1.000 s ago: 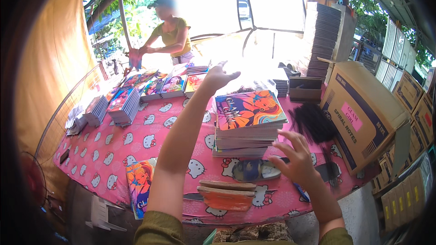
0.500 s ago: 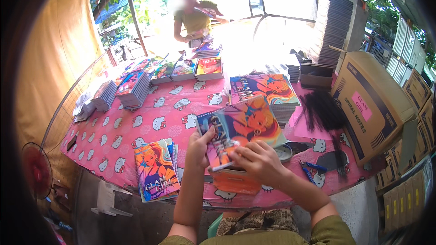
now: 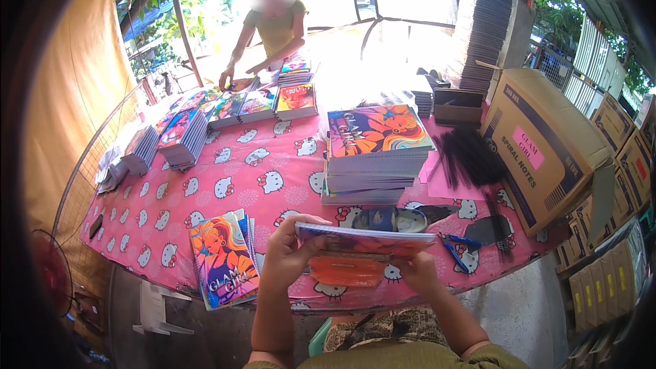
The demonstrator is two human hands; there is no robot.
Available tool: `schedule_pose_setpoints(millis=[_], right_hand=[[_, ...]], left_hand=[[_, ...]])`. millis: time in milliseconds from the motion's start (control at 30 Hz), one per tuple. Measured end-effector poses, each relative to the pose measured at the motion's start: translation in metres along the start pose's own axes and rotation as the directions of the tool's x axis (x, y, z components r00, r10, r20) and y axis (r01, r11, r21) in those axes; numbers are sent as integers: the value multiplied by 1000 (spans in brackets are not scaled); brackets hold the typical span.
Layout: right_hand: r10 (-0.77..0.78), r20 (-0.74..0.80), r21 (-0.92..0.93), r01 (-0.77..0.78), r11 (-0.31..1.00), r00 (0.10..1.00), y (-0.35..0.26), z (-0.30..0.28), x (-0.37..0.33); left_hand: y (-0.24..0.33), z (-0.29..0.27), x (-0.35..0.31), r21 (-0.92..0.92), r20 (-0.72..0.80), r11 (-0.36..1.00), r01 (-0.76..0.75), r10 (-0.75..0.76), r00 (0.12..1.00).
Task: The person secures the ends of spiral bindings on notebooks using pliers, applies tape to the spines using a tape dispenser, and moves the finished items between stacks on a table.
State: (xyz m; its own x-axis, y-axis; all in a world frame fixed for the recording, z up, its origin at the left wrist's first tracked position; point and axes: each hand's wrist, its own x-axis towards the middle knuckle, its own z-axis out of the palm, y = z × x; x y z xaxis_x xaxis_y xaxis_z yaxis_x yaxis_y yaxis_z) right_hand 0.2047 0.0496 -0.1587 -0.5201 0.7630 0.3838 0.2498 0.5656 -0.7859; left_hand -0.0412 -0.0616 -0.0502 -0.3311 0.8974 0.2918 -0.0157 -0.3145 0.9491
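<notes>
Notebook (image 3: 369,234) held at the table's (image 3: 287,158) six o'clock!

Left hand (image 3: 290,251), thumb and fingers clamped on its nine o'clock end; right hand (image 3: 421,275) at the three o'clock end, fingers part-hidden, clamped or not, I can't tell. Beyond, at twelve, a notebook stack (image 3: 376,154); blue-handled pliers (image 3: 456,257) at three, loose notebooks (image 3: 225,260) at nine.

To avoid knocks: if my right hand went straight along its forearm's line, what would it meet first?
Your right hand, holding the thin colourful paper notebook, would probably meet the multicoloured notebook stack; if low, the dark blue object before it. Height is unclear.
</notes>
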Motion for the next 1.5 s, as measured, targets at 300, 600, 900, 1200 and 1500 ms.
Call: schedule_pose_setpoints(millis=[300, 600, 900, 1200, 1500], right_hand=[[19, 112, 402, -63, 913, 994, -23, 5, -7], [-64, -555, -598, -344, 724, 829, 107, -159, 39], [201, -454, -691, -485, 536, 868, 186, -204, 58], [132, -426, -680, -412, 606, 895, 201, -205, 54], [49, -396, -692, -334, 640, 917, 97, -183, 67]], left_hand=[[-74, 1, -32, 152, -354, 978, 144, -82, 932], [-19, 39, -19, 818, -159, 538, -202, 550, 820], [-32, 91, 3, 903, 308, 237, -358, 222, 925], [-44, 91, 7, 837, 253, 390, -383, 345, 904], [-30, 85, 1, 718, 333, 472, -511, 412, 848]])
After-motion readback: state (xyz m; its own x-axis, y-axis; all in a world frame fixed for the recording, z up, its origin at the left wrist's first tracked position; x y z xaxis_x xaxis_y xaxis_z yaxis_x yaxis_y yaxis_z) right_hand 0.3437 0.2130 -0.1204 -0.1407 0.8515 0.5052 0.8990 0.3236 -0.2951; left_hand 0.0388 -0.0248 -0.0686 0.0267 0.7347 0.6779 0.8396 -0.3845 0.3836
